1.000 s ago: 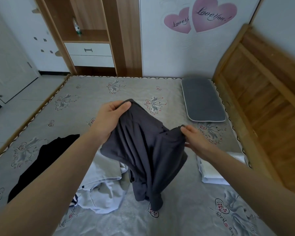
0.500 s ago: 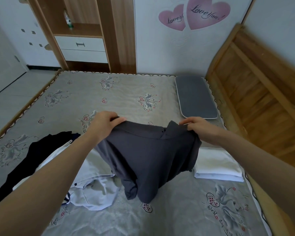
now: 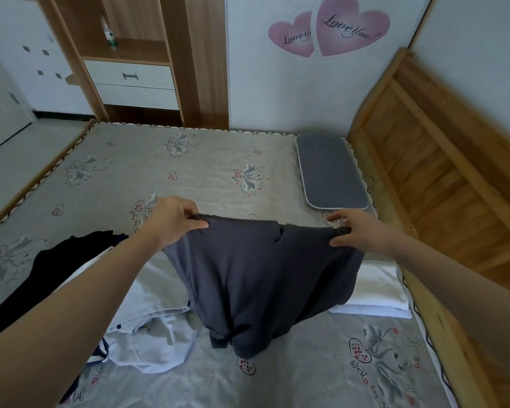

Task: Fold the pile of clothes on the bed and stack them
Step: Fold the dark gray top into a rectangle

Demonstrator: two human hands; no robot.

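A dark grey garment hangs in the air over the bed, stretched between my two hands. My left hand pinches its top left edge. My right hand pinches its top right edge. The garment's lower end droops onto the mattress. A crumpled pale blue-white garment lies below my left arm, and a black garment lies at the left. A folded white garment sits at the right, partly behind the grey one.
A grey pillow lies at the far right of the bed. A wooden headboard runs along the right side. Beyond the bed stand a wooden cabinet with white drawers and a wall with pink heart stickers.
My hands have moved apart and spread the grey garment out wide and flat. It hung bunched between them before. My view has shifted a little to the left.
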